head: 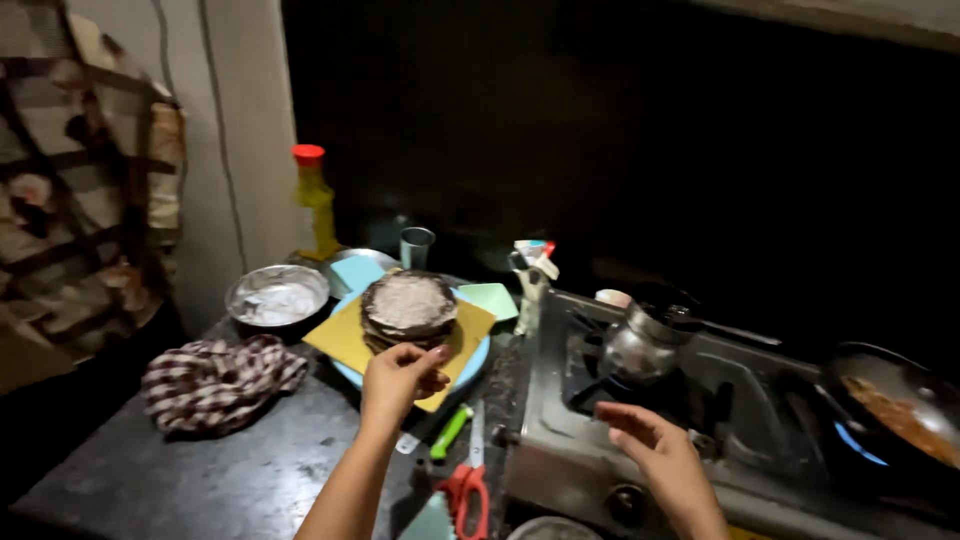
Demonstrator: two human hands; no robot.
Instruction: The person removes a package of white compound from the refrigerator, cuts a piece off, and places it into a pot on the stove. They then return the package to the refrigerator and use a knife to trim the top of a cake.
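Note:
My left hand (pixel 400 375) reaches to a stack of flat round dough discs (pixel 409 308) dusted with flour, its fingers touching the stack's near edge. The stack rests on a yellow sheet (pixel 345 338) laid over a light blue plate (pixel 472 362). My right hand (pixel 655 445) hovers open over the front of a steel gas stove (pixel 560 440), holding nothing. A small metal pot (pixel 640 345) sits on the stove's left burner.
A pan with food (pixel 900 405) stands over a lit blue flame at right. A steel bowl of flour (pixel 277 295), a checked cloth (pixel 220 380), a yellow bottle with red cap (pixel 314 205), a steel cup (pixel 416 247), red-handled scissors (pixel 468 480) and a green-handled tool (pixel 450 432) lie on the dark counter.

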